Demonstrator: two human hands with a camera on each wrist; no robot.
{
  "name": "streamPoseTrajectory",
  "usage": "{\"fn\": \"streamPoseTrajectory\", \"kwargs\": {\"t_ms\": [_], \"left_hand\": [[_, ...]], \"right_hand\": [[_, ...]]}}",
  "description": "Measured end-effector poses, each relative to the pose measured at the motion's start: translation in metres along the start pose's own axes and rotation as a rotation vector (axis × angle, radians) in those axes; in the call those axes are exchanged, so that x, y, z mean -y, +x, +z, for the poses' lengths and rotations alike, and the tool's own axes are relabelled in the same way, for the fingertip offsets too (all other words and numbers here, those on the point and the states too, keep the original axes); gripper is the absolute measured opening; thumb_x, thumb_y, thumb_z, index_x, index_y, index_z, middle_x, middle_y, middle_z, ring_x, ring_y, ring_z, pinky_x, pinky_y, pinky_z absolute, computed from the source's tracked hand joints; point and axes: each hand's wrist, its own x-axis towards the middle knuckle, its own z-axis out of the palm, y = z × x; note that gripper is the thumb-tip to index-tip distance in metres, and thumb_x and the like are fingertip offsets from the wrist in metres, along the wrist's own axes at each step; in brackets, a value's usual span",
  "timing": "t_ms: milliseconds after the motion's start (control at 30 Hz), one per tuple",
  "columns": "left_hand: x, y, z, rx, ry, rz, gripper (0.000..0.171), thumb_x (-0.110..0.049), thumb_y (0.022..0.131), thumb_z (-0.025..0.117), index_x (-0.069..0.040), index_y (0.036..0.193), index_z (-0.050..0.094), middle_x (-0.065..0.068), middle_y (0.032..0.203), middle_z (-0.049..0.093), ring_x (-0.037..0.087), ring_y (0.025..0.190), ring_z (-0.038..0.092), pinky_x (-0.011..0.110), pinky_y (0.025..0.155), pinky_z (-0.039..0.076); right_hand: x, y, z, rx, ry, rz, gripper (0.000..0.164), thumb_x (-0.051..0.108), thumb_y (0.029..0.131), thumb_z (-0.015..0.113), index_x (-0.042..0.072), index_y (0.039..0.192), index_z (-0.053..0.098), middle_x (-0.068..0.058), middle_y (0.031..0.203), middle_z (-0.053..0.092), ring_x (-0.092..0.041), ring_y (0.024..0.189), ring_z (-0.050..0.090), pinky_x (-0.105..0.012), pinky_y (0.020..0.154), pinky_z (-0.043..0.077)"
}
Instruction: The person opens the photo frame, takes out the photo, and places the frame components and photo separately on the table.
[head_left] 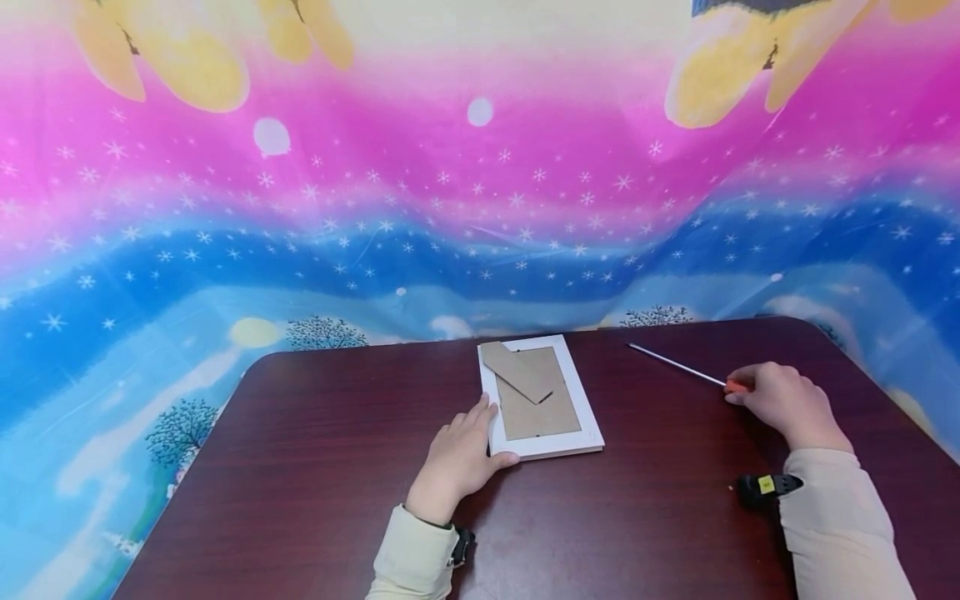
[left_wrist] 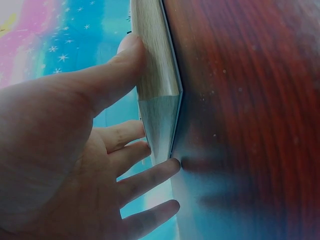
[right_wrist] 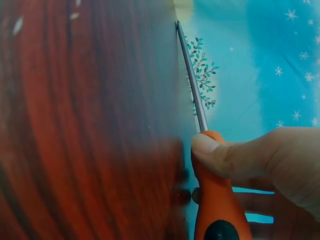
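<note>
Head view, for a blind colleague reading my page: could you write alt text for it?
A person's left hand touches a white picture frame lying back up on a dark table, its brown backing showing. The right hand holds a screwdriver by its orange handle; a pink and blue snowflake backdrop hangs behind.

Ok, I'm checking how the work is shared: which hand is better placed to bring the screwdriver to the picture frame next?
Likely the right hand: it grips the screwdriver by its orange handle. The left hand touches the picture frame, so it seems better suited to steadying it.
</note>
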Motion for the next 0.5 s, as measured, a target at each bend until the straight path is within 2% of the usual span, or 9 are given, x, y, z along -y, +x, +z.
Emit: {"fn": "streamPoseTrajectory", "kwargs": {"t_ms": [500], "left_hand": [[0.0000,-0.0004,0.0002,-0.003,0.015,0.004,0.079,-0.050,0.081,0.061,-0.006,0.143,0.040,0.014,0.154,0.034,0.035,0.129,0.042,0.054,0.101,0.042]], "right_hand": [[0.0006,0.0013,0.0022,0.015,-0.009,0.008,0.045,0.027,0.081,0.067,-0.004,0.113,0.065,-0.034,0.102,0.066,-0.028,0.068,0.056,-0.044,0.055,0.045]]}}
